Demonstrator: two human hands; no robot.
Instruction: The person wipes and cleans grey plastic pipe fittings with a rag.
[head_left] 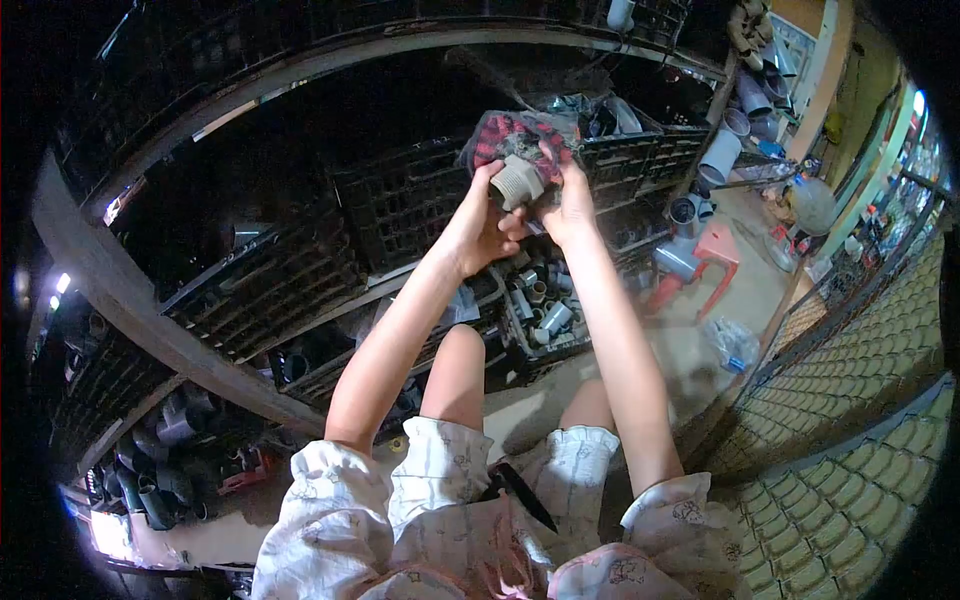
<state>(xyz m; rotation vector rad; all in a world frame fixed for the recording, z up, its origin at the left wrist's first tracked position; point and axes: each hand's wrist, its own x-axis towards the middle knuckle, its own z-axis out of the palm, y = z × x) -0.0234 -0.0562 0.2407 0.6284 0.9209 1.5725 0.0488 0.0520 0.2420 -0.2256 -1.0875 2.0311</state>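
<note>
A person seated before stacked black crates (pixel 400 205) holds up a pale threaded fitting (pixel 518 182) at the upper centre of the frame. The left hand (pixel 482 222) has its fingers curled round the fitting from below. The right hand (pixel 572 205) pinches a red-and-black checked cloth (pixel 508 135) draped over the fitting's top. Below the 2 hands, an open crate of grey fittings (pixel 545 315) sits on the floor. A red stool (pixel 715 255) stands at right, and a dark blade-like tool (pixel 522 492) lies across the lap.
</note>
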